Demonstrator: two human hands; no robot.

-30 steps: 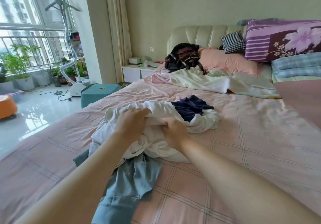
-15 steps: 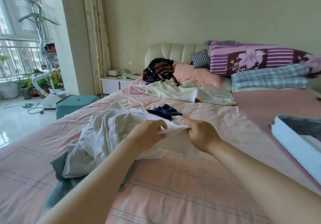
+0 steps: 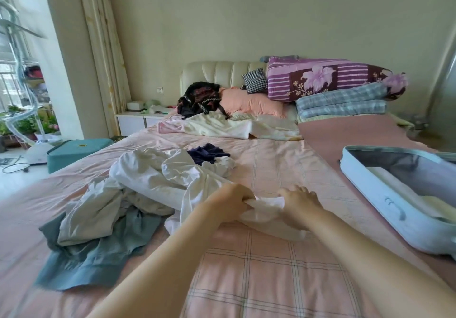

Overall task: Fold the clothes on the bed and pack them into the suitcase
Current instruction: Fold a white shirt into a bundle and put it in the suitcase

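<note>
Clock positions read from the two hands, 12 o'clock toward the headboard.

Grips the near edge of the white garment [image 3: 172, 172] with both hands: left hand [image 3: 232, 204] curled round a bunched fold, right hand [image 3: 298, 204] with fingers curled, pinching the same fabric just beside it. Lies low on the pink checked bed [image 3: 246, 280] at that edge, with the bulk heaped toward 10 o'clock.

Overlaps a blue-grey garment [image 3: 98, 251] at 8 o'clock. Touches a navy garment [image 3: 207, 152] at 11 o'clock.

Open at 3 o'clock: pale blue suitcase [image 3: 385, 201], set on a mauve cover [image 3: 345, 135], with pale folded items inside. Separated from the hands by a strip of checked sheet.

Stacked from 12 to 2 o'clock:
- crumpled cream sheet [image 3: 234, 127]
- black backpack [image 3: 199, 99]
- pink pillow [image 3: 249, 102]
- checked cushion [image 3: 254, 80]
- purple floral quilt [image 3: 328, 78] on top of a folded blue plaid blanket [image 3: 343, 102]

Off the bed at 10 o'clock: teal stool [image 3: 76, 149] and white nightstand [image 3: 138, 120].
</note>
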